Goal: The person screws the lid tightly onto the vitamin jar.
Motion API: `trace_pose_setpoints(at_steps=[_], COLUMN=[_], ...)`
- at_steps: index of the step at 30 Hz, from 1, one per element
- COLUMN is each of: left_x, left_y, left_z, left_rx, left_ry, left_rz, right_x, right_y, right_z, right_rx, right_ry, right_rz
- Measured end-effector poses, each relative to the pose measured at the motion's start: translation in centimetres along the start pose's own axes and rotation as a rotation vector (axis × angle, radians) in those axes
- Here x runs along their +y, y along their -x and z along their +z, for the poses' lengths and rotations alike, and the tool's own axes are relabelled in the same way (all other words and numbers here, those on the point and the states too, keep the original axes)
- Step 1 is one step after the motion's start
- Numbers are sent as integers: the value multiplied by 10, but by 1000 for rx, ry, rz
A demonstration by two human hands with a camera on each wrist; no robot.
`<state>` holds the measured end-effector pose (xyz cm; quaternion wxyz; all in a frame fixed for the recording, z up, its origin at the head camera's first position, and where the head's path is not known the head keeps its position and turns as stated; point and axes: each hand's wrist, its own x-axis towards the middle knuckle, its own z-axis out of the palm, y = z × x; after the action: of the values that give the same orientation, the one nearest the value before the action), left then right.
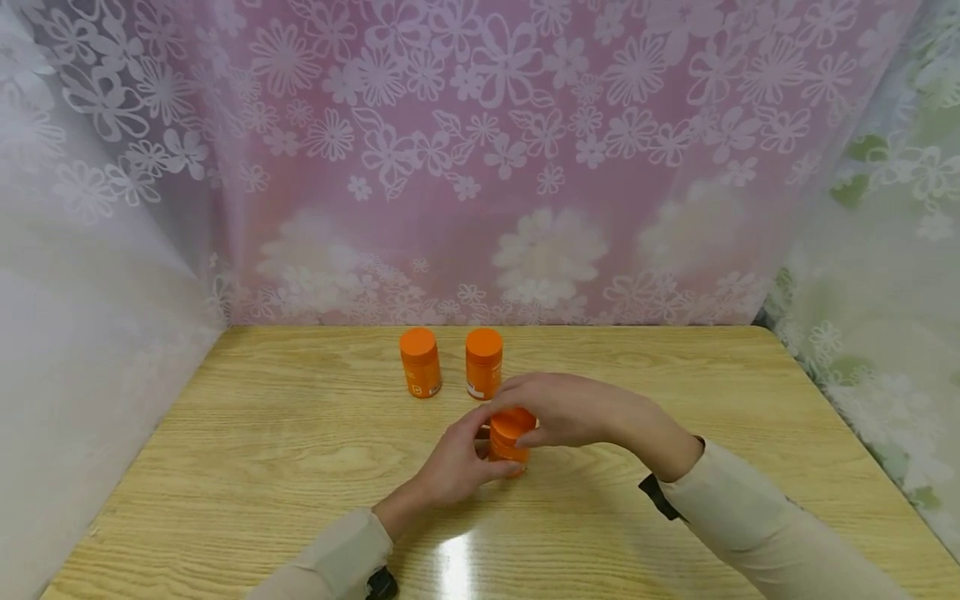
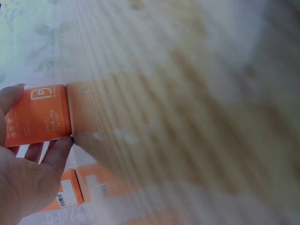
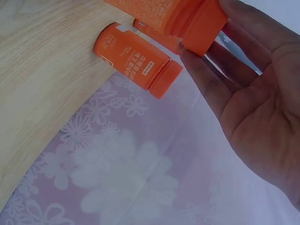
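Note:
An orange bottle (image 1: 507,450) stands upright on the table between both hands. My left hand (image 1: 456,463) grips its body from the left, thumb on the near side and fingers round the far side. In the left wrist view white print shows on the bottle (image 2: 40,112), low by the tabletop. From above, my right hand (image 1: 570,410) pinches the orange lid; in the right wrist view thumb and fingers lie round the rim of this lid (image 3: 205,29). The lid sits at the top of the bottle, partly covered by the right hand in the head view.
Two more orange bottles, a left one (image 1: 420,365) and a right one (image 1: 483,363), stand lidded just beyond the hands. The wood-grain table (image 1: 300,467) ends at a pink flowered curtain (image 1: 465,167). Pale curtains (image 1: 885,333) hang at the sides.

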<state>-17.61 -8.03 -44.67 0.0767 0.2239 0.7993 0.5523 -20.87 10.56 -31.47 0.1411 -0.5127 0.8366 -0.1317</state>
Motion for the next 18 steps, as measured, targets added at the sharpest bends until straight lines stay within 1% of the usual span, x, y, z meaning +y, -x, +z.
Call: trace_pose_setpoints(at_steps=[2,6,8,11,15,18], left_x=[0,1,1,0,0,0], left_y=[0,0,0,0,-1,0], left_z=[0,-1,-1,-1,-1,0], left_rx=[0,-3,-4,-6,-6,-6], left_ry=[-3,0,5,11,14,15], left_rz=[-4,-2,3,9,7,15], right_x=[-2,-8,-12,-19,-27,-30], right_y=[-1,-4,-7,-10,-14,-14], right_z=[0,1,3,6,13,18], right_rx=[-6,-2,9,30,77,99], right_ry=[1,39,79,154,255,313], right_rz=[16,105,160,266,403,458])
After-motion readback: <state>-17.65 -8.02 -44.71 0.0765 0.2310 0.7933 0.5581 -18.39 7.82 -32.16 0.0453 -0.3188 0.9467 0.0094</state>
